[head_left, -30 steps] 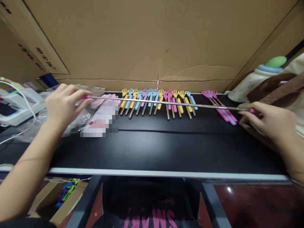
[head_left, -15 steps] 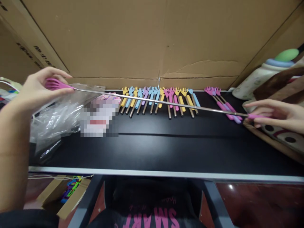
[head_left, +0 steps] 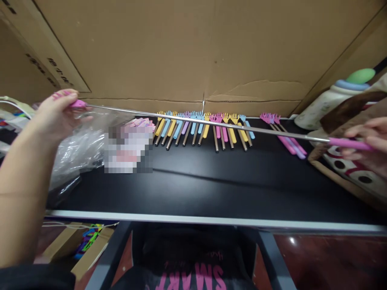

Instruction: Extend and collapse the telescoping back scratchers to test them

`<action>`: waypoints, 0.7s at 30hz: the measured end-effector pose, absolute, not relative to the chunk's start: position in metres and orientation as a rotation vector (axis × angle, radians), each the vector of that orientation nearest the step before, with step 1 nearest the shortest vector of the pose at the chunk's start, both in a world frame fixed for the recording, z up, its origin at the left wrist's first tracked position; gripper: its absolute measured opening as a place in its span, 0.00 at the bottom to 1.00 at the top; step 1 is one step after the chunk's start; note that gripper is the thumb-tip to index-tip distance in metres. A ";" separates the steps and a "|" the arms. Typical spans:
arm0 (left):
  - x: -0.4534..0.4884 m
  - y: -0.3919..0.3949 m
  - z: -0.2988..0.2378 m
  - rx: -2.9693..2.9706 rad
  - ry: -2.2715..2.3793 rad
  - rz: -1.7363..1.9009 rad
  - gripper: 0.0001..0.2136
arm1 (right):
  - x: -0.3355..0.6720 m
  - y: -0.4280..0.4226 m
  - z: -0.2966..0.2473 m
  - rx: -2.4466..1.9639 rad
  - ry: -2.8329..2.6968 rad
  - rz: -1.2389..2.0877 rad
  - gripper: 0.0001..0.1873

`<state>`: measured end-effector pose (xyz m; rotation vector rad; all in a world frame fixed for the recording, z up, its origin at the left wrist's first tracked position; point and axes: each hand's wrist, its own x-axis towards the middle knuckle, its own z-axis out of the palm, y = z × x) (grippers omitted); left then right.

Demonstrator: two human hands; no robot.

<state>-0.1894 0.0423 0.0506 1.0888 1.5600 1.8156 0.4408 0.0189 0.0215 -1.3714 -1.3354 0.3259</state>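
Note:
A telescopic back scratcher (head_left: 196, 121), drawn out long with a thin metal rod, stretches across the view above the table. My left hand (head_left: 60, 114) is closed on its pink claw end. My right hand (head_left: 370, 141), partly blurred at the right edge, grips the pink handle at the other end. Beneath the rod, a row of short back scratchers (head_left: 206, 131) in yellow, blue, purple and pink lies on the black table (head_left: 193, 189). To the right, several pink and purple back scratchers (head_left: 288, 141) lie slanted together.
Clear plastic bags (head_left: 81, 149) and pink-and-white packaging (head_left: 142, 125) lie on the left. A pale bottle (head_left: 329, 104) and a brown-edged bag (head_left: 320, 167) stand at the right. Cardboard (head_left: 169, 52) walls the back. Below the table's left is an open box (head_left: 63, 241) with colourful items.
My right hand has shifted right and a little up, uncovering more of the pink handle. My left hand has turned and closed over the claw, moving slightly right.

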 end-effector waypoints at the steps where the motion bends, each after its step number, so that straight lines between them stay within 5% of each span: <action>1: -0.186 0.044 0.047 1.072 1.539 1.838 0.11 | 0.439 0.022 0.023 -1.353 -1.315 0.346 0.17; 9: -0.158 0.048 0.030 0.733 1.402 2.054 0.20 | 0.430 0.044 0.030 -1.284 -0.757 0.776 0.06; 21: -0.135 0.041 0.022 0.842 1.394 2.271 0.25 | 0.421 0.065 0.033 -1.125 -0.563 0.558 0.07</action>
